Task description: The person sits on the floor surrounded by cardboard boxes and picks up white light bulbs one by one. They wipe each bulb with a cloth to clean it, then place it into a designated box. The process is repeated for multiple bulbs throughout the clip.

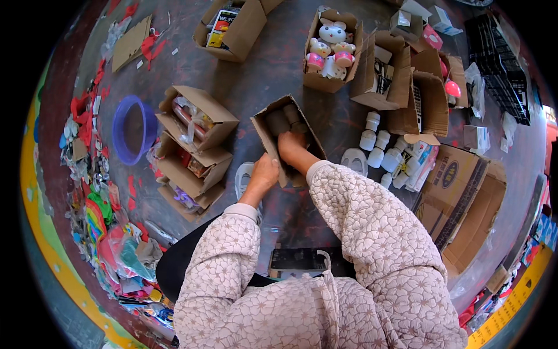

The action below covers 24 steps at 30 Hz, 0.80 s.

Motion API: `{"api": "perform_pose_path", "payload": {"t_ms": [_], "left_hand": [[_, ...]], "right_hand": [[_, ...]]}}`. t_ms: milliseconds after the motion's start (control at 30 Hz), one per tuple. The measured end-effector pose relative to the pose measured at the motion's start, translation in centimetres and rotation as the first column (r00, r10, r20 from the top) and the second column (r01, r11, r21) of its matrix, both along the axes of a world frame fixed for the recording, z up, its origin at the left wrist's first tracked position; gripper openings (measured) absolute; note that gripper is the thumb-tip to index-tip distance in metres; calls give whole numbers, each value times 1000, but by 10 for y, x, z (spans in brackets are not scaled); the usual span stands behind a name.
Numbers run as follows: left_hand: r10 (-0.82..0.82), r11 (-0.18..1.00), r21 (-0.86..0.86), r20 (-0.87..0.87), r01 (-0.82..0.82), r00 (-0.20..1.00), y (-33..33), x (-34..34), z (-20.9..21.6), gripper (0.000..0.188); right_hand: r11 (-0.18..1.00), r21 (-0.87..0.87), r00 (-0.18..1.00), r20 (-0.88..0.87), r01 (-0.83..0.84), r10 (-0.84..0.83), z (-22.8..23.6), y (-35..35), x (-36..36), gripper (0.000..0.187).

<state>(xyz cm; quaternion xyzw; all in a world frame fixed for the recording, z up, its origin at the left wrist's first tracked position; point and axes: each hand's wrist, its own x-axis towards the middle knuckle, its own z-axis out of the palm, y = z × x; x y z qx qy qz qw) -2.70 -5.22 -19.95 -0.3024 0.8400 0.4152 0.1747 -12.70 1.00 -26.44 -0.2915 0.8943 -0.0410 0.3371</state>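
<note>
Left hand, mine, bare: it was clamped on the near-left wall of one open carton, set askew between my pale shoes and slightly beyond them. Right hand, bare, near the left but apart from it: it was inside the carton at the grey-brown cylinders, fingers hidden, so whether they had closed I could not tell. Hazards, left to right: the board wall could have folded, had my left hand pressed hard on its free edge; the carton could have swung, had that hold slackened against a push from my right; the cylinders could have jammed, the space being narrow; the white fittings, clustered beside my right shoe, could have toppled under a careless foot. Materials, left to right: one basin, purple plastic, round; three cartons, brown, in a close row, flaps stiff, clear film crumpled in the farthest; my carton, matt board, oblong, dark within; cylinders, dull, blunt-ended, substance unclear; one box of figurines, glossy, rounded, white and pink; sleeves, pale, quilted, star-patterned; fittings, smooth, stubby; one large carton, printed board, flaps spread.
</note>
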Motion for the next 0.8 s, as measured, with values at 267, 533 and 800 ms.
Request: {"api": "perform_pose_path", "payload": {"t_ms": [267, 533, 800], "left_hand": [[13, 998, 57, -23, -12, 1000, 0, -8, 6, 25], [-138, 989, -50, 47, 141, 989, 4, -10, 16, 28], [-89, 994, 74, 84, 83, 992, -2, -7, 2, 35]], "right_hand": [[965, -234, 965, -257, -116, 53, 26, -3, -15, 23], [926, -83, 872, -377, -369, 314, -14, -7, -7, 41], [936, -197, 911, -356, -292, 209, -7, -10, -12, 30]]}}
